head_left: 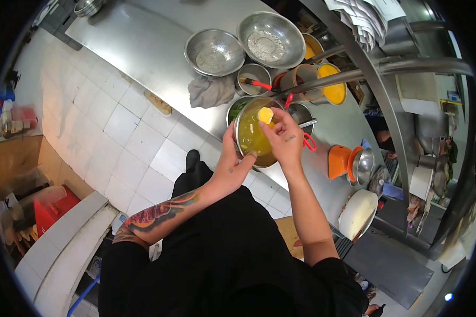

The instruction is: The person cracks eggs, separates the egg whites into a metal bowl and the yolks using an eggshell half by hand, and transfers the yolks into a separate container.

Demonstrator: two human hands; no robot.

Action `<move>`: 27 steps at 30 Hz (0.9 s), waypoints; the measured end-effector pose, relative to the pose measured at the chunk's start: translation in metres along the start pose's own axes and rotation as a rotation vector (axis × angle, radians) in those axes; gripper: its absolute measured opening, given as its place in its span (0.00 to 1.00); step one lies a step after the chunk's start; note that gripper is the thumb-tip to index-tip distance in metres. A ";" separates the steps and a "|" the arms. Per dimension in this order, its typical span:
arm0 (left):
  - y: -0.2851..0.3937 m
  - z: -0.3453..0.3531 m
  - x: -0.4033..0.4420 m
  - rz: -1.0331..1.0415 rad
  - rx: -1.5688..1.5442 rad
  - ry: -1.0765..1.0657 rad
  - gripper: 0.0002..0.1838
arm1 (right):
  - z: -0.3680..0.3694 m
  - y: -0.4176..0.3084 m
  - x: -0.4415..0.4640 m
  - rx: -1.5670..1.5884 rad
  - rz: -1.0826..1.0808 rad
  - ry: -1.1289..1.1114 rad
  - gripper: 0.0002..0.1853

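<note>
A metal bowl [238,138] of yellow-green liquid is tilted above the counter's near edge. My left hand [232,164] grips its rim from the left and below. Over the liquid, my right hand [284,138] pinches a small yellow and white piece [265,114], too small to name surely. Close behind the bowl are a container of green leaves [237,107], a metal pot holding a red-handled brush [256,83], and red-handled scissors [309,141]. A grey cloth [211,91] lies to the left of the pot.
Two large metal bowls [214,53] stand farther back on the steel counter [143,37]. A yellow-filled container [331,90] sits under a metal rail [407,65]. To the right are an orange scale [338,161] and a white round block [357,214].
</note>
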State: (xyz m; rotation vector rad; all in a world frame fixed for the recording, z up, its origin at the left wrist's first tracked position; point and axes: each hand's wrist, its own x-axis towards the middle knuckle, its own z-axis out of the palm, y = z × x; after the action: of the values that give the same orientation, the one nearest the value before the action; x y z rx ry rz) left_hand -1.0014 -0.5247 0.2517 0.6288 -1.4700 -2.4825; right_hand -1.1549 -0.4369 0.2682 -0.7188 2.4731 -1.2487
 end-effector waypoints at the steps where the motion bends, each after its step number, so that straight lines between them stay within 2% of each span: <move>1: -0.003 0.000 0.000 -0.001 -0.005 -0.008 0.46 | 0.002 0.005 0.000 0.200 0.038 0.035 0.23; 5: -0.008 0.004 0.004 0.001 0.051 0.008 0.45 | -0.009 0.007 -0.003 0.378 0.036 0.090 0.23; 11: -0.004 0.021 0.024 -0.095 -0.017 -0.046 0.39 | -0.078 -0.003 0.006 0.238 -0.012 0.070 0.23; 16: -0.021 0.046 0.052 -0.142 -0.085 -0.090 0.38 | -0.140 0.011 0.034 0.205 -0.030 0.106 0.22; 18: -0.024 0.059 0.060 -0.129 -0.104 -0.075 0.38 | -0.164 0.031 0.058 0.198 -0.063 0.129 0.22; 21: -0.024 0.079 0.066 -0.137 -0.120 -0.061 0.40 | -0.195 0.094 0.109 0.182 0.013 0.206 0.22; 23: -0.025 0.088 0.069 -0.143 -0.125 -0.063 0.40 | -0.209 0.152 0.150 0.087 -0.124 0.249 0.25; 24: -0.024 0.093 0.069 -0.140 -0.121 -0.063 0.40 | -0.213 0.172 0.166 0.090 -0.127 0.250 0.25; 26: -0.023 0.100 0.069 -0.151 -0.125 -0.041 0.40 | -0.216 0.209 0.195 -0.546 -0.306 0.275 0.31; 27: -0.024 0.103 0.069 -0.148 -0.122 -0.035 0.40 | -0.216 0.234 0.210 -1.190 -0.755 0.565 0.35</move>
State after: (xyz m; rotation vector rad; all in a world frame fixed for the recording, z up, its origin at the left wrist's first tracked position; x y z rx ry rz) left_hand -1.1078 -0.4572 0.2562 0.6981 -1.3147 -2.6839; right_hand -1.5005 -0.2892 0.2010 -1.8939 3.4794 0.1595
